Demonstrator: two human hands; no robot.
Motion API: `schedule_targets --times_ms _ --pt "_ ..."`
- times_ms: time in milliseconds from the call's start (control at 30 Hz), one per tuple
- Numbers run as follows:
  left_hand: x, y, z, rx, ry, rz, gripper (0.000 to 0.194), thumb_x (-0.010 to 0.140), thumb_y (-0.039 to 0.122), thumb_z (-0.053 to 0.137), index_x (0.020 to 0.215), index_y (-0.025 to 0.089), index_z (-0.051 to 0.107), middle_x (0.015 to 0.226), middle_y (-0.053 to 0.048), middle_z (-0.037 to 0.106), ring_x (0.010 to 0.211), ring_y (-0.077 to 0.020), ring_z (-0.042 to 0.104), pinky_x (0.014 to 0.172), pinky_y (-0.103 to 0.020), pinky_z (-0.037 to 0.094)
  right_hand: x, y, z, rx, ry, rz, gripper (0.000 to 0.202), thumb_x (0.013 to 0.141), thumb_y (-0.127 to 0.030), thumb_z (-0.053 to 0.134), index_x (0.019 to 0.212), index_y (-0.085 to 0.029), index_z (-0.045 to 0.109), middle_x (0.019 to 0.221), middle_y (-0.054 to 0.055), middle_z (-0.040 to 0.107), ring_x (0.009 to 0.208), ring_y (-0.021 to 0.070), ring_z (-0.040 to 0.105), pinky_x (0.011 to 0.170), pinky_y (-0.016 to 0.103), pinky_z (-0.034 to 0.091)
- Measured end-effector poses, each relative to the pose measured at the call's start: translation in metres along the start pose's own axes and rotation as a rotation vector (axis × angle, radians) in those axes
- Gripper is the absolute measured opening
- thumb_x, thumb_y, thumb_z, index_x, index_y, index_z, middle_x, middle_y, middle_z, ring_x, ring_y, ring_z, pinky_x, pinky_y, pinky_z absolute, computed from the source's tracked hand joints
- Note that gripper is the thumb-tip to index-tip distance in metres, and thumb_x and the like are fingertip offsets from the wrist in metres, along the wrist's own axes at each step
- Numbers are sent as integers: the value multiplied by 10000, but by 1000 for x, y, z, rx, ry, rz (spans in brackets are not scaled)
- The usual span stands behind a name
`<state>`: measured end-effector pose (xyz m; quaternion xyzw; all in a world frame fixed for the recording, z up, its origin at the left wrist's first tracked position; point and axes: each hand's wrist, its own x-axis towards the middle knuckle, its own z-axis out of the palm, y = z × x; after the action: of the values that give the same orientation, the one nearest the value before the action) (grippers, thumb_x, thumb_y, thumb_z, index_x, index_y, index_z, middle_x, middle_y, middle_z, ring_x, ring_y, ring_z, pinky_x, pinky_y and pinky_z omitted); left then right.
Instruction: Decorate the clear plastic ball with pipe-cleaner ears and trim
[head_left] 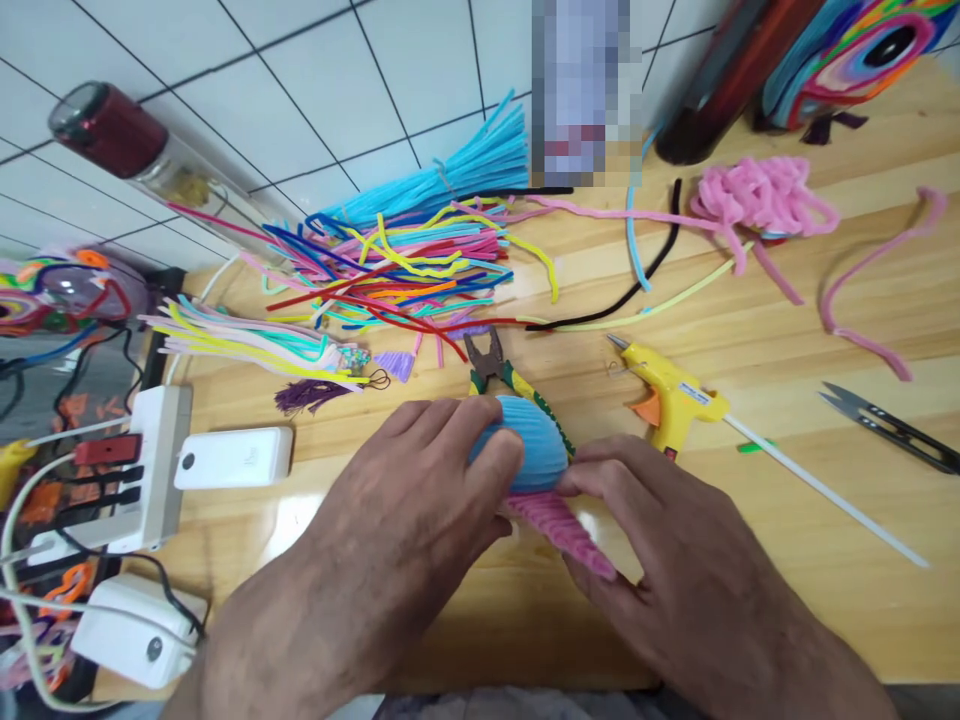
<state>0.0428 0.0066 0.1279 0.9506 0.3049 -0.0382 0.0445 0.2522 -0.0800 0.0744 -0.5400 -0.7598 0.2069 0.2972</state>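
A rounded blue ribbed piece [531, 445] with a tapering pink ribbed strip [566, 530] below it is held above the near part of the table. My left hand [405, 510] is closed on the blue piece, its thumb and fingers pressing the left side. My right hand [667, 550] is closed round the right side, with the index fingertip where blue meets pink and the thumb near the pink tip. Just behind the blue piece lie pliers [491, 362] with yellow-green handles, partly hidden by it.
A yellow glue gun [667, 390] with a long white stick and black snips [892, 425] lie right. Pipe cleaners [420, 260] spread across the back, beside a pink fuzzy bundle [765, 200]. At left are a power strip [161, 470] and a white power bank [236, 457].
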Motion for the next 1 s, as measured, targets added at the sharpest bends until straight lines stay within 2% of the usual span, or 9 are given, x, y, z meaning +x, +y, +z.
schedule_targets --times_ms 167,300,467,600,800,1000 --pt "1 -4 -3 -6 -53 -13 380 860 376 875 1074 222 601 1209 -99 713 1026 -297 709 863 -439 576 4 5 4 -1 38 15 269 879 -124 638 1120 -236 594 1003 64 741 909 268 746 713 375 563" --pt "-5 -12 -3 -35 -17 20 369 955 487 759 1134 199 612 1257 -131 693 1073 -308 695 895 -457 563 9 8 7 18 43 48 175 909 -153 637 1056 -239 602 949 31 728 866 229 728 710 336 533" --pt "-6 -18 -5 -113 25 110 185 1075 323 563 1174 191 648 1209 -107 702 1103 -246 689 950 -398 552 14 10 9 41 45 81 177 883 -160 654 1037 -240 623 921 6 704 816 190 686 741 311 525" --pt "-3 -18 -5 -117 58 112 186 1062 206 507 1123 180 681 1154 -94 715 1048 -205 688 915 -333 541 15 14 11 78 68 85 192 866 -169 665 1049 -223 645 934 20 714 789 179 663 736 306 526" --pt "3 -15 0 -59 102 58 223 1063 223 497 974 164 693 1003 -71 708 873 -182 662 748 -292 489 15 18 15 65 115 113 160 858 -162 639 1011 -206 652 899 23 725 751 175 677 711 299 517" --pt "9 -12 3 19 139 42 190 1014 162 528 967 155 712 1000 -79 714 892 -196 683 713 -287 473 18 22 19 -55 195 61 70 846 -142 601 838 -211 606 767 4 680 668 152 633 662 277 451"
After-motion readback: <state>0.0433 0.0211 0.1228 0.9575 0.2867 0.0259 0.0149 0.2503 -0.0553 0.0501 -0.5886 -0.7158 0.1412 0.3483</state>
